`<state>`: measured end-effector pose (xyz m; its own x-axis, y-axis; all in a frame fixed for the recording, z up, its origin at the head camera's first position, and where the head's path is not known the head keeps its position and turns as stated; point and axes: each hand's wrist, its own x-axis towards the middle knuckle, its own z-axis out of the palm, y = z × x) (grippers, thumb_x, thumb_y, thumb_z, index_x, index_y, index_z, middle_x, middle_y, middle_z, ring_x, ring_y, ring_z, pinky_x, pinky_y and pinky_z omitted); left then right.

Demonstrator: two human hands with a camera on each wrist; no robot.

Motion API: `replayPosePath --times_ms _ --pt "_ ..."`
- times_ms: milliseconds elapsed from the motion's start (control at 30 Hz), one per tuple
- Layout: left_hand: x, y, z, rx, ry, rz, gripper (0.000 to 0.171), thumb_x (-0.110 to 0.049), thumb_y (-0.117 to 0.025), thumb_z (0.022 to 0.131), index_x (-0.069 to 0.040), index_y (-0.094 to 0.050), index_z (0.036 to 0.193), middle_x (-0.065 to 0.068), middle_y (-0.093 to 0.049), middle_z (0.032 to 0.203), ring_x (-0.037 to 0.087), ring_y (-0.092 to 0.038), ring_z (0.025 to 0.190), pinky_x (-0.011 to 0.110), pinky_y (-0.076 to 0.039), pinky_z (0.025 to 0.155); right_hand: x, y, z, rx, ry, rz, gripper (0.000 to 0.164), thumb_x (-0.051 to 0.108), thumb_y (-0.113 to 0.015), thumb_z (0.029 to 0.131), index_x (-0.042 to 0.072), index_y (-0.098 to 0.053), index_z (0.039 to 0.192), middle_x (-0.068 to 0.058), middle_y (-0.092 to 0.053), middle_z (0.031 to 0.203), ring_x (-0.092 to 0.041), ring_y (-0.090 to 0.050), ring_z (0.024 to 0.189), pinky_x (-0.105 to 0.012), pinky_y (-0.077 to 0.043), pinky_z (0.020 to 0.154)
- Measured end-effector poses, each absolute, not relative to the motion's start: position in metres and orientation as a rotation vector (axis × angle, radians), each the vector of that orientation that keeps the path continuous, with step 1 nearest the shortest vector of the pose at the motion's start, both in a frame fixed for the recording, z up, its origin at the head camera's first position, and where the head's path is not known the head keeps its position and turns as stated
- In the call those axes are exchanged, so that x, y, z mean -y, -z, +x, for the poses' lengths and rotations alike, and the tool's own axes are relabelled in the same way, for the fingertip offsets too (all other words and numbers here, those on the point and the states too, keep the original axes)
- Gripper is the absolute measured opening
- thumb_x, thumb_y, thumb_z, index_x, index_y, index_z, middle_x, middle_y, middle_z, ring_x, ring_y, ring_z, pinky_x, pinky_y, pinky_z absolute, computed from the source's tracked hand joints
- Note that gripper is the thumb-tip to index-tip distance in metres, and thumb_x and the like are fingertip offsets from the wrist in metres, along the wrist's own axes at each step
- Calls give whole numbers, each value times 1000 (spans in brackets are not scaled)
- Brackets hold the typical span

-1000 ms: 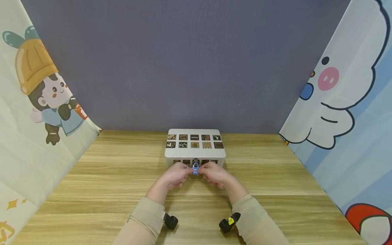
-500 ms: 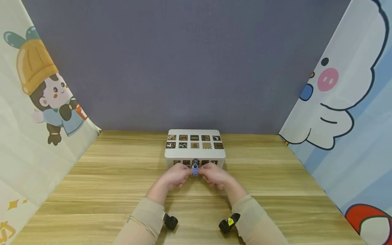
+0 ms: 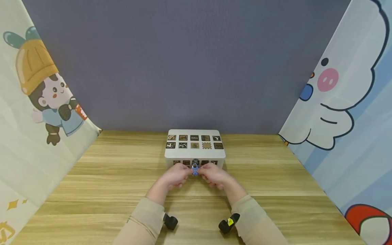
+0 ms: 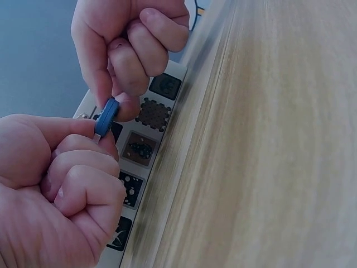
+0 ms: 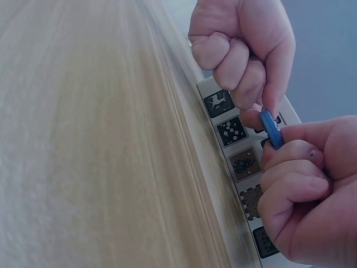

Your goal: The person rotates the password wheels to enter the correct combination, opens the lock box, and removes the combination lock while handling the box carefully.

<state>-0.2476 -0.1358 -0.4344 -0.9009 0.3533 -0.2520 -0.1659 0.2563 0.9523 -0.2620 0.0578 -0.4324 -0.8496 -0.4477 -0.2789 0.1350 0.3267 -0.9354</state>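
A small blue padlock [image 3: 195, 169] with a looped shackle is at the front of a white box [image 3: 195, 153], right below its metal clasp [image 3: 195, 160]. My left hand [image 3: 177, 174] pinches the padlock's left side between thumb and index finger, the other fingers curled in. From the opposite side, my right hand [image 3: 215, 175] pinches it the same way. Edge-on in the left wrist view, the padlock [image 4: 106, 118] shows between both hands' fingertips. In the right wrist view, fingers partly cover its blue body [image 5: 271, 129]. The box's lid is down.
The box stands at the back of a wood-grain table [image 3: 122, 190], near a grey-blue partition [image 3: 196, 68]. Small dark square pictures cover its lid and front. Cartoon-printed curtains [image 3: 18, 143] flank the table on both sides.
The padlock has tilted slightly between the fingertips. Both hands keep their grip and their place, and the box has not moved.
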Motion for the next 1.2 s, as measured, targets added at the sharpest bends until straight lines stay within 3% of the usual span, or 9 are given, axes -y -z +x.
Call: replayPosePath --times_ms 167,533,1200 --pt "136 435 -248 -2124 -1683 175 30 -21 -52 95 6 -62 101 -7 -36 52 7 -29 39 20 -27 36 -57 431 -261 -2103 1547 -275 27 21 -49 96 0 -50 78 4 -33 52 -8 -22 40 -23 -20 35" --pt "137 434 -248 -2127 -1684 179 30 -21 -51 95 5 -63 102 -7 -36 53 7 -29 40 19 -26 36 -57 430 -262 -2093 1543 -258 31 22 -46 98 -1 -48 77 4 -34 52 -8 -21 39 -23 -20 35" --pt "136 433 -247 -2123 -1703 163 30 -24 -55 93 3 -64 103 -7 -35 51 7 -29 39 20 -27 36 -61 432 -264 -2043 1574 -241 30 23 -49 96 -4 -54 85 4 -36 53 -8 -24 40 -22 -22 36"
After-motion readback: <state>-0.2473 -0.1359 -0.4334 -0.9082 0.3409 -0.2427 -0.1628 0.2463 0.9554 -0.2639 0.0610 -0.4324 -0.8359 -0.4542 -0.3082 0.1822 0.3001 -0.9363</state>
